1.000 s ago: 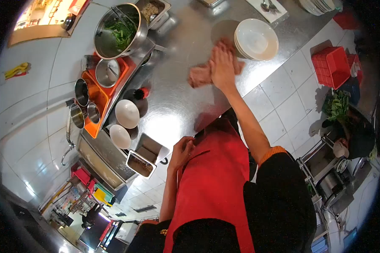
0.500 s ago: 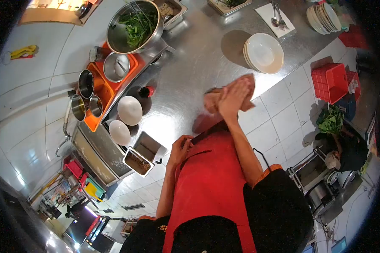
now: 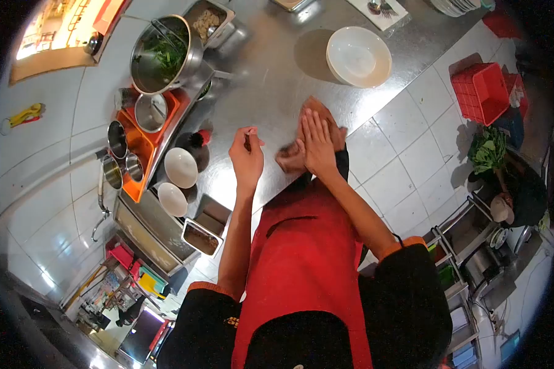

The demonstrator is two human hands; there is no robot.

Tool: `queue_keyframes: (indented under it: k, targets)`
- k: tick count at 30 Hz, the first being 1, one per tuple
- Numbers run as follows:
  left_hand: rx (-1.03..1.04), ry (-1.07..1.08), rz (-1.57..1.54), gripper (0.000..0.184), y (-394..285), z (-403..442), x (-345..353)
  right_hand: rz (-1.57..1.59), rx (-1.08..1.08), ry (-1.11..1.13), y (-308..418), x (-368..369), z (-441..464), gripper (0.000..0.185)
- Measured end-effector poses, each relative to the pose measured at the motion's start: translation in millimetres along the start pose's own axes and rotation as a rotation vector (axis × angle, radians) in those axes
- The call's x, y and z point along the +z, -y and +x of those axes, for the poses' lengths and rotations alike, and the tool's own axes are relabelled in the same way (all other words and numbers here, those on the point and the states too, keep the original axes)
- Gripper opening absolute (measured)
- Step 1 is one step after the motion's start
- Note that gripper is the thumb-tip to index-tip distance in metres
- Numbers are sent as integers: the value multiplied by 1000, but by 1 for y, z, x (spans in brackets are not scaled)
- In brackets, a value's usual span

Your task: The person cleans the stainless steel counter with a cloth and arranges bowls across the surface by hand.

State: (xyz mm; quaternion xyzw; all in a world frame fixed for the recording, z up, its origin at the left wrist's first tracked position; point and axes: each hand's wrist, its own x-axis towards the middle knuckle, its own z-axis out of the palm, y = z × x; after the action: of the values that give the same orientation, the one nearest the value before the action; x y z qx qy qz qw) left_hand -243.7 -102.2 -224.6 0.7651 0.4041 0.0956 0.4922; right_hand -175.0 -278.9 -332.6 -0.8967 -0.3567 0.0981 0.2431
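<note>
My right hand point(image 3: 317, 147) lies flat on a brown cloth point(image 3: 291, 161), pressing it against the steel counter point(image 3: 271, 67) near its front edge. Its fingers are stretched out together, and the cloth shows on both sides of them. My left hand point(image 3: 246, 157) is raised over the counter, left of the cloth, with its fingers curled in. A small dark patch shows between thumb and fingers; whether it is an object or a shadow is unclear. A stack of white plates point(image 3: 359, 56) stands beyond the cloth.
To the left are two white bowls point(image 3: 181, 168), a metal container point(image 3: 202, 238) and an orange tray point(image 3: 143, 147) with metal pots. A large pot of greens point(image 3: 166, 58) stands farther back. On the right are a red crate point(image 3: 479, 92) and a person point(image 3: 523, 203) with leafy vegetables.
My left hand has risen from beside the apron to over the counter. My right hand and the cloth have shifted left across the counter. The camera view has moved too.
</note>
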Motion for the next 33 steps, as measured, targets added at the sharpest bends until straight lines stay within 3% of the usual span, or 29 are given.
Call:
queue_keyframes:
  k: [3,6,8,10,12,13,15,18,22,25,27,29,32,33]
  targets:
    - [126,4,6,16,-6,1,7,-6,-18,31,-5,0,15,67]
    - [30,67,36,15,-2,-6,17,-10,36,-99,4,4,78,67]
    - [94,100,33,14,9,-14,27,-27,79,-131,13,22,95,67]
    - [162,116,19,14,18,-16,33,-50,103,-168,7,23,88,68]
    - [50,217,33,16,27,-24,32,-1,144,-149,-4,15,52,66]
    - [49,225,29,16,30,-25,32,-7,151,-148,-17,8,42,66]
    - [6,270,1,16,36,-32,28,-63,367,-291,-43,-7,22,64]
    - [40,308,-28,20,53,-34,18,-170,437,-393,-79,-28,37,59]
    - [-8,288,-167,23,25,-32,17,-323,440,-384,-162,-38,73,64]
    - [-122,281,-322,24,-2,-48,20,-279,328,-570,-190,-49,98,71]
    - [-5,274,-320,24,-7,-60,34,-253,353,-614,-194,-50,107,77]
    - [64,297,-212,23,-14,-47,53,-133,321,-613,-181,-30,93,70]
    - [530,147,103,38,-48,8,101,-149,298,-255,-124,-35,54,48]
    - [660,69,179,46,-72,34,120,-112,192,-390,-117,-36,44,47]
